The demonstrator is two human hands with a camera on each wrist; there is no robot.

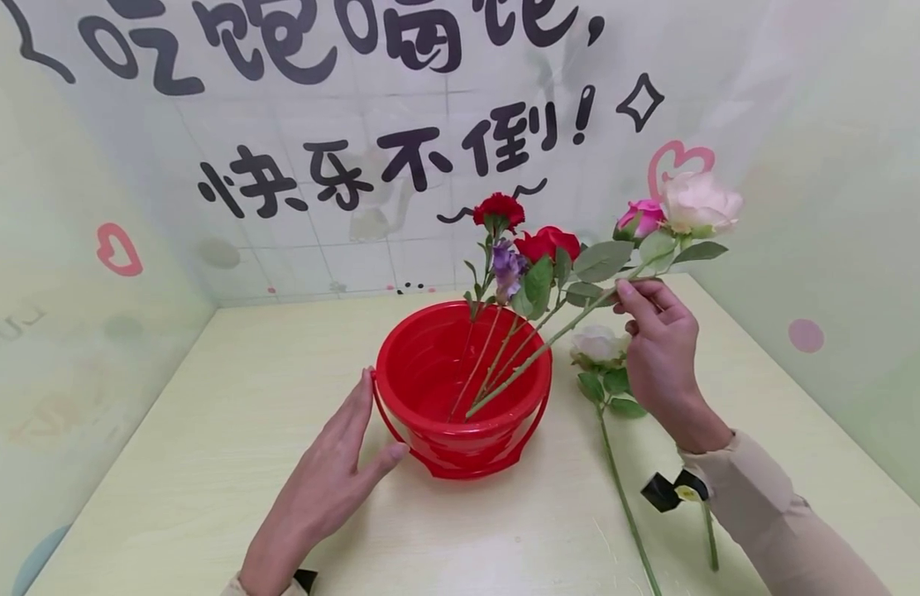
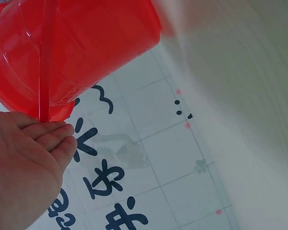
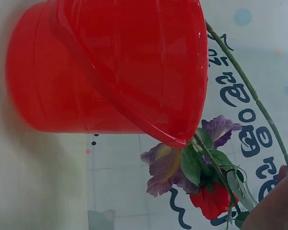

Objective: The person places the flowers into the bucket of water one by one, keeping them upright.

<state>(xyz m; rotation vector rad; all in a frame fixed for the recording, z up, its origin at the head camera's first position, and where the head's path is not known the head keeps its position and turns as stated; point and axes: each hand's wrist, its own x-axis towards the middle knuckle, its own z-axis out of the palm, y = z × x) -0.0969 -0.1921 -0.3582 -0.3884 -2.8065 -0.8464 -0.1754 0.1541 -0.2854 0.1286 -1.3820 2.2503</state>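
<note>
A red plastic bucket (image 1: pixel 460 451) stands upright, its handle (image 2: pixel 46 62) hanging down at the side. Against its left side rest the fingertips of my left hand (image 1: pixel 329 476), the fingers straight and the thumb spread. Between thumb and fingers my right hand (image 1: pixel 661 356) pinches the green stem of a pale pink rose (image 1: pixel 700 203), which has a pink bud (image 1: pixel 640 218) beside it. That stem slants down into the bucket. Leaning at the bucket's right are a red carnation (image 1: pixel 499 212), a purple flower (image 1: pixel 508 270) and a red rose (image 1: pixel 547 243).
A white rose (image 1: pixel 598 346) on a long stem lies on the pale wooden table (image 1: pixel 259 414) right of the bucket. Another green stem (image 1: pixel 709 538) shows below the right wrist. Behind the table stands a wall sheet with black lettering (image 1: pixel 415 157).
</note>
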